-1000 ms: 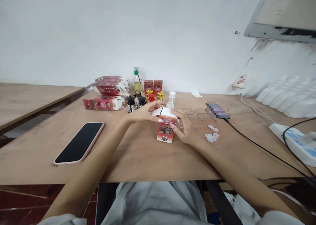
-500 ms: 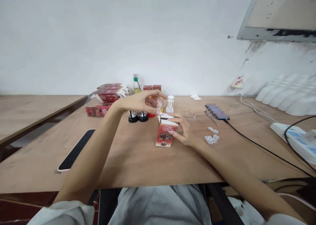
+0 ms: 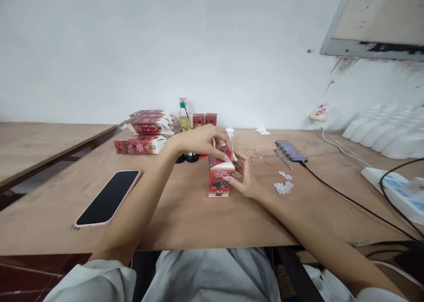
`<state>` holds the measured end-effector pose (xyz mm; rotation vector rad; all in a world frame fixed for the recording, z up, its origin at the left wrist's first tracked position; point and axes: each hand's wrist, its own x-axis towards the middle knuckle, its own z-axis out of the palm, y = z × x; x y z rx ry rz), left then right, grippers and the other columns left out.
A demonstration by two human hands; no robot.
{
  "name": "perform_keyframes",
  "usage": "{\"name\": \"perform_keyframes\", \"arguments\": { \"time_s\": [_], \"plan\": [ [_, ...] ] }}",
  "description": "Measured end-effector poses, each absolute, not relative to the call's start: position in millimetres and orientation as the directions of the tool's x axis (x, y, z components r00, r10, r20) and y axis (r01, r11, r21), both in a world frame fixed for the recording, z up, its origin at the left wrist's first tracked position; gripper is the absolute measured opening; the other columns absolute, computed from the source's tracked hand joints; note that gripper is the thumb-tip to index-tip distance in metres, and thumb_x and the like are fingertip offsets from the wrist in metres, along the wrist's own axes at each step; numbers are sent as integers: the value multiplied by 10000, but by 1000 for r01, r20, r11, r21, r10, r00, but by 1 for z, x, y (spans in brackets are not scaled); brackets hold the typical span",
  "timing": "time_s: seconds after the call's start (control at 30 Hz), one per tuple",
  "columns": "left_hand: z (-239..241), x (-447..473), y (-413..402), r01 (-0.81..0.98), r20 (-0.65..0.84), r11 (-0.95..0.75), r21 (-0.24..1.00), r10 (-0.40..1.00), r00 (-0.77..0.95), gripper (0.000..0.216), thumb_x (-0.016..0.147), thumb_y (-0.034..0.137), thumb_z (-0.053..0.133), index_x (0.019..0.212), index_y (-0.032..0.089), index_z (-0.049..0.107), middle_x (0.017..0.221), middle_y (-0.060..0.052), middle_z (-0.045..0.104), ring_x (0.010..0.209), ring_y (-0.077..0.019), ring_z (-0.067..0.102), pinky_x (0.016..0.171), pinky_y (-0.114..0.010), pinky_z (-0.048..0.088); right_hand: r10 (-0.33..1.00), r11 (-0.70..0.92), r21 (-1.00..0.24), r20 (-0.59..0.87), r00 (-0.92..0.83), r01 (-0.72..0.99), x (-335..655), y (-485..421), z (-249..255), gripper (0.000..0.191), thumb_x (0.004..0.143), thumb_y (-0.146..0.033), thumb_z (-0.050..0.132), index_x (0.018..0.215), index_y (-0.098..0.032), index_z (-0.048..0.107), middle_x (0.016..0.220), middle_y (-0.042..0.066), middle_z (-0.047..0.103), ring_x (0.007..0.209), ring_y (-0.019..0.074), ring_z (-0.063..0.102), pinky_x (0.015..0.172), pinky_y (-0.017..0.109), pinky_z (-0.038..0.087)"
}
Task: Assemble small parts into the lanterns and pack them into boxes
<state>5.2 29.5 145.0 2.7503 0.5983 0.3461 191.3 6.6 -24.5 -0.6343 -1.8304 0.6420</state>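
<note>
A small red printed carton (image 3: 220,182) stands upright on the table in front of me. My right hand (image 3: 245,176) grips its right side, thumb on the front face and fingers behind. Over the carton's top, my left hand (image 3: 212,142) has thumb and fingers closed on the red top flap, which is partly raised. White inner card shows along the top front edge. What is inside the carton is hidden. Behind my hands, a white lantern-shaped ornament (image 3: 229,131) and black round bases (image 3: 191,157) are partly covered.
Flat red cartons (image 3: 147,125) are stacked at the back left, near a green-necked bottle (image 3: 184,116) and two closed red boxes (image 3: 205,120). A phone (image 3: 108,199) lies left. Right are small white plastic pieces (image 3: 284,187), metal wire parts (image 3: 256,157), a cabled phone (image 3: 291,151) and white moulded shapes (image 3: 384,131).
My left hand has come down and right onto the carton's top, and the red flap now lies partly across the opening. The clear, gold-trimmed item near my left fingers is no longer visible.
</note>
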Motion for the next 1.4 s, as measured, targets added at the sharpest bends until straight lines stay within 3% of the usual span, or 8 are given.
{"name": "perform_keyframes", "arguments": {
  "time_s": [0.27, 0.73, 1.23, 1.4],
  "plan": [
    [142, 15, 21, 389, 70, -875, 289, 424, 903, 253, 756, 352, 673, 939, 182, 708, 873, -26, 687, 687, -106, 546, 612, -207, 383, 711, 693, -682, 594, -375, 234, 193, 13, -36, 761, 815, -428, 632, 1381, -232, 163, 1440, 171, 341, 1334, 289, 384, 1092, 529, 352],
    [141, 7, 26, 395, 75, -859, 325, 440, 895, 160, 739, 297, 657, 808, 162, 706, 706, -13, 637, 632, -102, 540, 589, -212, 381, 692, 690, -704, 571, -443, 171, 190, 9, -27, 654, 817, -424, 627, 1322, -237, 255, 1370, 154, 405, 1229, 263, 492, 988, 469, 470],
    [141, 6, 26, 400, 34, -838, 371, 442, 896, 197, 739, 347, 676, 824, 174, 714, 692, -13, 653, 619, -109, 557, 572, -205, 394, 716, 674, -700, 537, -447, 238, 191, 11, -29, 664, 809, -443, 636, 1322, -224, 276, 1351, 157, 436, 1245, 278, 480, 1018, 507, 434],
    [141, 7, 28, 361, 60, -863, 354, 406, 912, 180, 770, 347, 659, 827, 198, 741, 816, -28, 691, 725, -119, 580, 633, -210, 403, 722, 664, -711, 530, -446, 230, 192, 11, -30, 673, 807, -439, 640, 1329, -220, 276, 1365, 162, 427, 1250, 285, 477, 1019, 510, 433]
  ]
}}
